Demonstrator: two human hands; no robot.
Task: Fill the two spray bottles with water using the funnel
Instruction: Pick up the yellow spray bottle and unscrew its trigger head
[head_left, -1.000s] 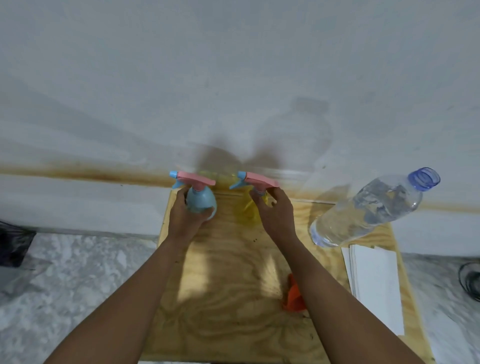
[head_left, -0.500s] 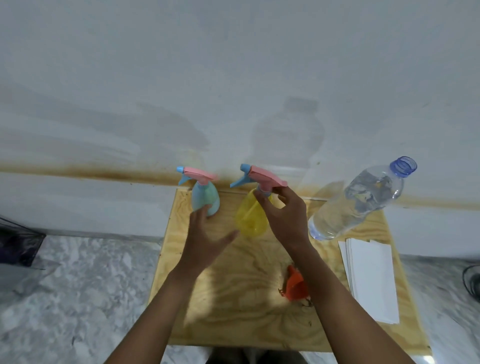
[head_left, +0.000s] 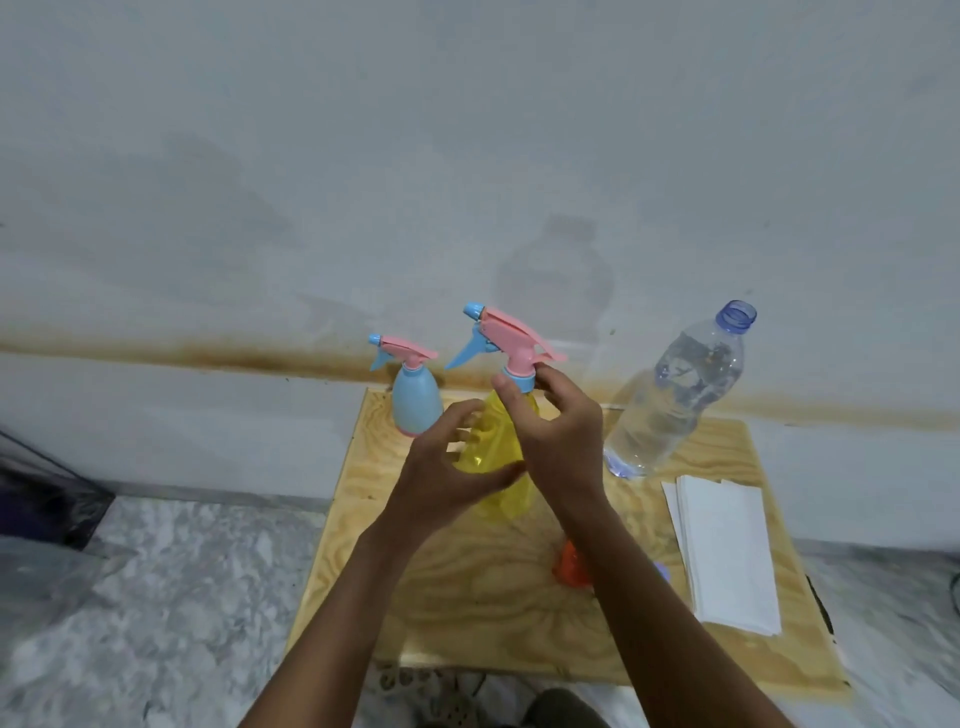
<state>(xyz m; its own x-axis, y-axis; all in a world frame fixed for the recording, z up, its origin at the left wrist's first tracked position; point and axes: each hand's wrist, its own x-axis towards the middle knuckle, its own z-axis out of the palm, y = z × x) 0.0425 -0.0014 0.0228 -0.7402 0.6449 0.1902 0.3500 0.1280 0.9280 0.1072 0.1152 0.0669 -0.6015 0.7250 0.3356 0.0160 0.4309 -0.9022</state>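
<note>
The yellow spray bottle (head_left: 501, 457) is now lifted nearer, left hand (head_left: 447, 470) cupping its body, right hand (head_left: 558, 436) pinching its collar; orange funnel (head_left: 570, 566) lies behind the right forearm. Blue spray bottle (head_left: 415, 402) and water bottle (head_left: 675, 395) stay on the plywood table (head_left: 467, 597) before the stained wall (head_left: 467, 156).

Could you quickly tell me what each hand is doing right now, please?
Left hand: gripping the yellow spray bottle body.
Right hand: fingertips closed on its neck collar.
</note>
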